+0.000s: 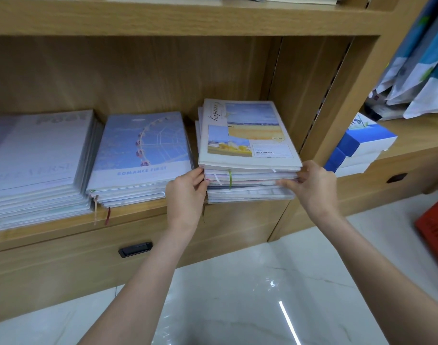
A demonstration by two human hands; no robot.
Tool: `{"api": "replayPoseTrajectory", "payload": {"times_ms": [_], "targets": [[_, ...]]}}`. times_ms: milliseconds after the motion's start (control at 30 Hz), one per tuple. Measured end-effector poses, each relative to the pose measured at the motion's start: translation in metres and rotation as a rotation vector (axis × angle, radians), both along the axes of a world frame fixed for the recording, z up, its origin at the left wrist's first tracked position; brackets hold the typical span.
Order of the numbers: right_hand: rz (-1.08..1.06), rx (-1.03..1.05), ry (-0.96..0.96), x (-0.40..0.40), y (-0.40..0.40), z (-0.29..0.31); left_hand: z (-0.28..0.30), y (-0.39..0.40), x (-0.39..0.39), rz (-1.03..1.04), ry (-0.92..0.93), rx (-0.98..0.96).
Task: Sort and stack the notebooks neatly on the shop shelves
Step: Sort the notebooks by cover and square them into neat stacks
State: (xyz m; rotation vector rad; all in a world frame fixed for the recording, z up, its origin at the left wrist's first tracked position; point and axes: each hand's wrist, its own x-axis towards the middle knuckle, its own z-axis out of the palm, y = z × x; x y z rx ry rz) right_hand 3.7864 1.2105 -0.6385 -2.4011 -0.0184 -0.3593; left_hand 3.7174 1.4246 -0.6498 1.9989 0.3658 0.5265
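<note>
Three piles of notebooks lie on a wooden shelf [138, 212]. The right pile [247, 135] has a yellow-field cover on top and is uneven, its upper books shifted against the lower ones. My left hand [188, 192] grips the pile's front left corner, fingers curled into the edges. At the front right corner my right hand [312, 185] pinches the middle books, thumb on top. The middle pile [141, 150] shows a blue Ferris-wheel cover. A pale lilac pile [36, 158] sits at the left.
Below the shelf is a drawer with a black handle [135, 249]. A wooden upright [337, 95] bounds the right pile. Beyond it, blue-and-white boxes [357, 150] are stacked on a lower ledge, with hanging bags [417, 70] above. A red item [434, 232] lies on the glossy floor.
</note>
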Motion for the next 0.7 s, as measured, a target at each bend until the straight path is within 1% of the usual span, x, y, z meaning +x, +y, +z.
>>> {"api": "replayPoseTrajectory", "payload": {"times_ms": [100,200,333,400,500,567,700], "targets": [[0.016,-0.029,0.009,0.001,-0.003,0.000,0.001,0.002,-0.001,-0.007,-0.004,-0.002],[0.091,-0.012,0.049,-0.003,-0.002,0.007,0.004,0.001,0.001,-0.102,-0.021,-0.029],[0.213,0.258,0.137,-0.007,0.000,0.020,0.003,-0.002,0.004,-0.142,-0.047,-0.004],[0.231,0.305,0.167,-0.006,-0.002,0.025,0.002,-0.002,0.005,-0.139,-0.054,-0.003],[0.271,0.258,0.196,-0.005,-0.006,0.034,0.002,-0.001,0.008,-0.149,-0.064,-0.035],[0.290,0.212,0.210,-0.003,-0.005,0.038,0.005,-0.001,0.010,-0.156,-0.062,-0.095],[0.185,0.139,0.174,0.001,-0.001,0.046,0.015,-0.003,0.014,-0.158,-0.049,-0.207]]}}
